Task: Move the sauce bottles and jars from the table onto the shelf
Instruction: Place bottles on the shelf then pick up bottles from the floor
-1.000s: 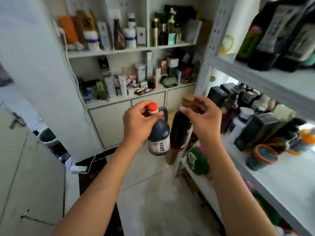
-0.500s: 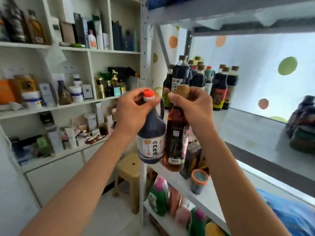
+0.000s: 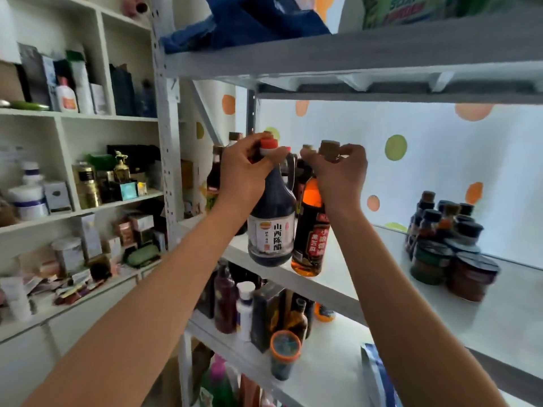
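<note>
Raising both arms, my left hand (image 3: 245,177) grips one vinegar jug (image 3: 271,227) by its neck. My right hand (image 3: 338,174) pinches one amber sauce bottle (image 3: 311,230) by its cap, above the shelf (image 3: 338,292).

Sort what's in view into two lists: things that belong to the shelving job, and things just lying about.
Job:
- left hand gripping the dark vinegar jug
- right hand gripping the amber bottle
- grey shelf
- sauce bottles and jars already on it

Lying about:
- cosmetics in the white cabinet
- blue cloth above
- orange-lidded tub below
</note>
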Demonstrator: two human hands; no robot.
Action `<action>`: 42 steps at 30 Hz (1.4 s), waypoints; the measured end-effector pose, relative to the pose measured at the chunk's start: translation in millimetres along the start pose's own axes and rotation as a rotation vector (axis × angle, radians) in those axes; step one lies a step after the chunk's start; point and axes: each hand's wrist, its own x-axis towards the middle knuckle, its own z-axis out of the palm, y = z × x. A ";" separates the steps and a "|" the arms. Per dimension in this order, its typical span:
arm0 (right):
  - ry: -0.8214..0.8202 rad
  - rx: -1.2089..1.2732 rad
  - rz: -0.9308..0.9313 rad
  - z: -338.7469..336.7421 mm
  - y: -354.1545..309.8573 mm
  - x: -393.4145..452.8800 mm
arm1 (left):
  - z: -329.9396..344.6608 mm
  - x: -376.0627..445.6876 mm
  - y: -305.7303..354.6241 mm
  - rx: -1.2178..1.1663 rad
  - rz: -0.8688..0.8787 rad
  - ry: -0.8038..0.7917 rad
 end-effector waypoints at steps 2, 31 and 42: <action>0.021 -0.015 -0.004 -3.6 9.7 11.9 | 16.2 5.5 -14.3 -0.034 -0.029 -0.015; -0.396 -0.171 0.096 -49.1 140.5 -32.3 | 60.4 -77.8 -138.9 0.405 -0.233 -0.059; -0.355 -0.361 0.120 -38.2 155.4 9.9 | 54.1 -79.0 -142.8 0.530 -0.290 0.043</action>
